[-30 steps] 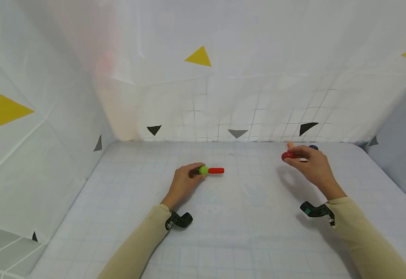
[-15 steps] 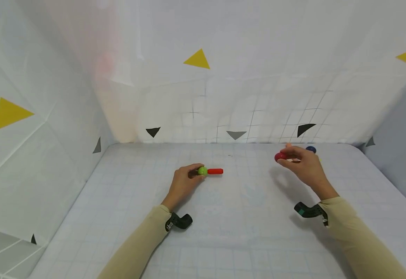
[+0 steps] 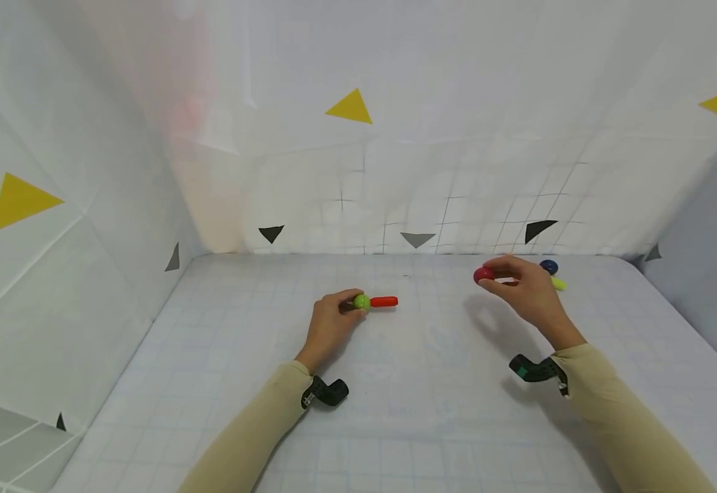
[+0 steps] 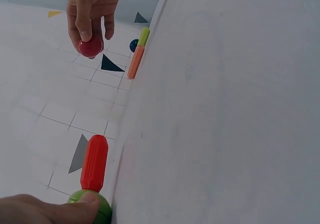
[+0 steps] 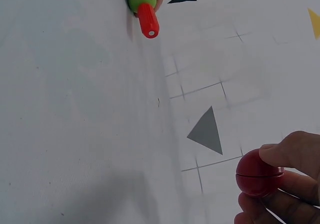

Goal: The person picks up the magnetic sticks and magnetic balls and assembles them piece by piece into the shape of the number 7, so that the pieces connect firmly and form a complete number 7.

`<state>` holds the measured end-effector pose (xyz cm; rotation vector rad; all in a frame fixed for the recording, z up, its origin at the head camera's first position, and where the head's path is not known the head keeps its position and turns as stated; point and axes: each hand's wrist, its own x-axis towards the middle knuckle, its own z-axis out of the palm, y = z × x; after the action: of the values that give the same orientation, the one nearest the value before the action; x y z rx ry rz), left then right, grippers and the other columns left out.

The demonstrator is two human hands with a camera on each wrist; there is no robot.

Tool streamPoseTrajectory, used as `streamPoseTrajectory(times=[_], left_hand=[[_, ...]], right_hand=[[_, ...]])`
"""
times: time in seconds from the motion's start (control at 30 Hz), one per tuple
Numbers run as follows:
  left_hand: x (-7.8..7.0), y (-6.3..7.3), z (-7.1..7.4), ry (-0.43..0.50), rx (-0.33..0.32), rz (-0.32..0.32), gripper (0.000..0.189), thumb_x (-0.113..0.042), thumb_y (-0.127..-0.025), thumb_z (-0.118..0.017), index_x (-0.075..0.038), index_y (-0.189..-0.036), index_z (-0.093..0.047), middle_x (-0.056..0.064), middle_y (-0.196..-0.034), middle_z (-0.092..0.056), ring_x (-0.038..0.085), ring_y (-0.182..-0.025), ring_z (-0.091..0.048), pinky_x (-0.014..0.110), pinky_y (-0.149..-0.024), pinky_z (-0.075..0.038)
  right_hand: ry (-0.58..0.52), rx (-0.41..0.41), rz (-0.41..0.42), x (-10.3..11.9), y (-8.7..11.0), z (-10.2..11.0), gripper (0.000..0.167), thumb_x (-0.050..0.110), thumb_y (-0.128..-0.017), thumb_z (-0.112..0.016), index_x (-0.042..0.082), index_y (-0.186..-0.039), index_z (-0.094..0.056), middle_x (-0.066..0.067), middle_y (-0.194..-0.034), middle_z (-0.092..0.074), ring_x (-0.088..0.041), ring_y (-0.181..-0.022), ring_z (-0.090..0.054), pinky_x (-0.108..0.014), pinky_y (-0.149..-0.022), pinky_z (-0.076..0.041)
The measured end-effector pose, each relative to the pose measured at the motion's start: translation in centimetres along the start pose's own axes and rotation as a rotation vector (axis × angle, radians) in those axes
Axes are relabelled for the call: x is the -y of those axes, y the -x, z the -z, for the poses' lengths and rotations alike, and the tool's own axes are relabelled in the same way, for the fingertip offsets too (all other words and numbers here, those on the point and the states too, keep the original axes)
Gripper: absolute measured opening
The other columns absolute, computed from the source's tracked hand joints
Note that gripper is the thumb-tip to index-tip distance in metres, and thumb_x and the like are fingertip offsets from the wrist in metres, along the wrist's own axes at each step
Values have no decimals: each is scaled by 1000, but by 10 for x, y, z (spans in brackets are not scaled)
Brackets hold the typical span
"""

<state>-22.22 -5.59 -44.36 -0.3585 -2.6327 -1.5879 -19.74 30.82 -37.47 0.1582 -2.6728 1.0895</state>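
Observation:
My left hand (image 3: 329,325) pinches a green ball (image 3: 361,302) between thumb and fingers, low over the table. A red stick (image 3: 385,301) juts out of that ball, pointing right; its near end shows a small hole in the right wrist view. To the right, my right hand (image 3: 533,294) holds a shiny red ball (image 3: 483,275) by thumb and fingertips, raised off the table with its shadow below. A groove runs round the red ball (image 5: 258,174) in the right wrist view. The two held pieces are apart.
Behind my right hand lie a dark blue ball (image 3: 548,267) and a yellow-green stick (image 3: 558,283). An orange stick (image 4: 135,63) lines up with it in the left wrist view. White walls with yellow and dark triangles enclose the white table (image 3: 420,397).
My right hand has moved left with the red ball, uncovering the blue ball and yellow-green stick. The orange stick's tip is now hidden in the head view. My left hand stays nearly still.

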Motion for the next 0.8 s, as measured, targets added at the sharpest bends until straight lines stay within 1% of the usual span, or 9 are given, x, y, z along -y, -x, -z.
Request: streamPoseTrajectory(times=[0.17, 0.27, 0.33, 0.4, 0.5, 0.57, 0.63, 0.8], left_hand=[[-2, 1, 0, 1, -3, 3, 39, -7, -93, -79, -10, -131, -73, 1, -111, -72, 18, -98, -63, 33, -87, -55], [-3, 2, 0, 1, -1, -1, 40, -7, -93, -79, -10, -132, -72, 1, -110, -72, 18, -97, -63, 33, -87, -55], [-4, 2, 1, 0, 0, -7, 40, -6, -93, -79, -10, -132, -72, 1, -111, -72, 18, -97, -63, 33, -87, -56], [-4, 3, 1, -5, 2, -14, 40, -6, -93, -79, -9, -132, -72, 2, -111, -73, 18, -97, -64, 33, -87, -56], [-4, 3, 2, -10, 3, -19, 40, -6, -93, -79, -9, -132, -72, 3, -110, -73, 18, -97, -64, 34, -87, -56], [-5, 3, 2, -11, 4, -21, 40, -6, -93, -79, -9, -132, -72, 3, -110, -73, 19, -97, -64, 34, -87, -56], [-4, 3, 2, -10, 4, -22, 40, -6, -93, -79, -10, -132, -73, 3, -110, -73, 18, -97, -64, 34, -87, -56], [-3, 3, 2, -7, 4, -35, 39, -5, -93, -79, -10, -131, -73, 3, -109, -73, 17, -96, -65, 33, -86, -56]], right_hand=[[-11, 3, 7, 4, -2, -4, 38, 21, -96, -80, 2, -127, -68, -19, -119, -70, -36, -110, -65, -24, -86, -57], [-25, 6, 17, 5, -3, -8, 39, 19, -95, -80, 1, -127, -68, -19, -120, -68, -36, -110, -65, -22, -86, -56], [-31, 11, 25, 6, -5, -11, 39, 17, -95, -80, -1, -127, -68, -18, -120, -66, -36, -110, -65, -24, -86, -56], [-30, 14, 29, 8, -6, -14, 38, 16, -95, -80, -1, -127, -68, -18, -119, -66, -36, -109, -66, -28, -86, -57], [-37, 24, 42, 10, -8, -20, 35, 13, -95, -80, -1, -124, -69, -18, -116, -69, -35, -106, -68, -39, -88, -58], [-47, 33, 49, 11, -9, -24, 33, 12, -95, -80, -1, -123, -70, -18, -114, -72, -35, -105, -70, -43, -89, -57], [-56, 39, 56, 12, -9, -27, 32, 12, -94, -80, -1, -122, -70, -18, -114, -72, -35, -104, -70, -43, -90, -57], [-91, 60, 61, 16, -11, -33, 32, 10, -94, -80, -1, -122, -70, -17, -116, -72, -33, -106, -68, -38, -88, -58]])
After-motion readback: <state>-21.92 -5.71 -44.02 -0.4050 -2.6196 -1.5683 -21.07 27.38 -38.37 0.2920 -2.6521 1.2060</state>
